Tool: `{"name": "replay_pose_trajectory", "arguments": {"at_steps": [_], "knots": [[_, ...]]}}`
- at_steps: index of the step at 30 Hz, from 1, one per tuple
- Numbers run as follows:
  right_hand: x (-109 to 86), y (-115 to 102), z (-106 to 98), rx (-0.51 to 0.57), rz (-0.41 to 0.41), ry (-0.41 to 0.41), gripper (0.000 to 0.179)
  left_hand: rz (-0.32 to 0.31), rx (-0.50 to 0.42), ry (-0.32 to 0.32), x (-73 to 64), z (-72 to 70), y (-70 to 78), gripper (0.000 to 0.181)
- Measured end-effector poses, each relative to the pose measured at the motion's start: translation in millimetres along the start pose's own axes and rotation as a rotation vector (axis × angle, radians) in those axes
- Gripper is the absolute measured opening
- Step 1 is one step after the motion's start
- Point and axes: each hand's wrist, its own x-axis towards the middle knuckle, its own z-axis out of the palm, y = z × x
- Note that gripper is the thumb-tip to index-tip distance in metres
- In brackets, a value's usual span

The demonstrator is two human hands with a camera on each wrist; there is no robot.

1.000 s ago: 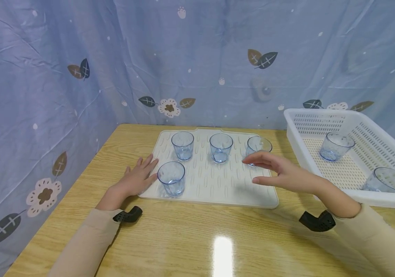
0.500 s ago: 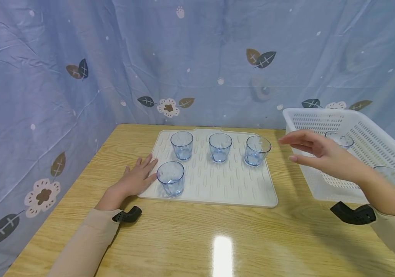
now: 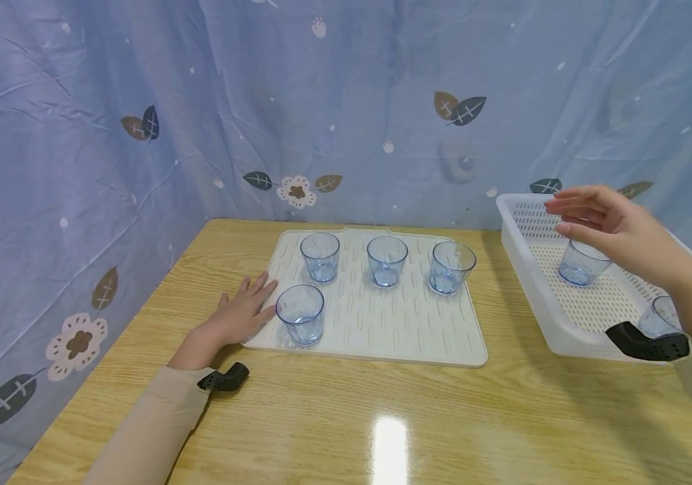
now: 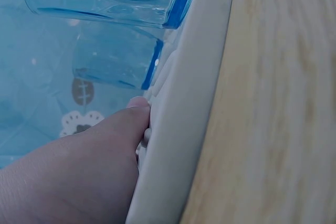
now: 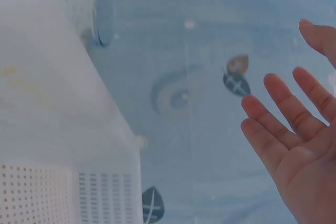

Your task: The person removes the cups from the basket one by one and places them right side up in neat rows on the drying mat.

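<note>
My left hand (image 3: 237, 315) rests with spread fingers on the left edge of a white ribbed mat (image 3: 406, 330). Close by its fingers stands a clear blue glass (image 3: 301, 316); three more, a left glass (image 3: 320, 259), a middle glass (image 3: 386, 263) and a right glass (image 3: 450, 269), stand in a row behind. Above the white basket (image 3: 530, 283) hovers my right hand (image 3: 625, 232), holding nothing, its fingers loosely bent and thumb apart. Beneath it in the basket is an upright glass (image 3: 581, 266), partly covered by the hand. Another glass (image 3: 658, 316) sits nearer the front, mostly behind the wrist.
The mat lies on a wooden table (image 3: 322, 417). Just right of it stands the basket, with raised perforated walls. A blue patterned curtain (image 3: 352, 101) hangs along the back and left. Each wrist wears a black mount, such as the right mount (image 3: 645, 342).
My right hand has moved right from the right-hand glass on the mat to above the basket. My left hand and the glasses on the mat have stayed put.
</note>
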Motion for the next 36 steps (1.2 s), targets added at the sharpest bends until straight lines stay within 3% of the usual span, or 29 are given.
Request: {"name": "replay_pose_trajectory", "arguments": {"at_steps": [13, 21, 24, 30, 36], "knots": [[14.9, 37, -22, -0.016, 0.160, 0.120, 0.042, -0.007, -0.015, 0.001, -2.5, 6.8, -1.4, 0.063], [16.7, 61, -30, -0.102, 0.254, 0.175, 0.036, -0.004, -0.009, -0.002, -0.2, 5.7, -2.7, 0.065], [15.4, 70, -33, -0.107, 0.286, 0.162, 0.040, -0.006, -0.009, -0.006, 0.3, 4.3, -2.7, 0.065], [15.7, 88, -35, -0.167, 0.368, 0.102, 0.075, -0.002, -0.002, -0.014, 0.9, 1.3, -1.0, 0.066], [14.6, 102, -32, -0.260, 0.409, 0.012, 0.084, -0.003, 0.001, -0.009, 1.6, -0.6, -0.5, 0.066]]}}
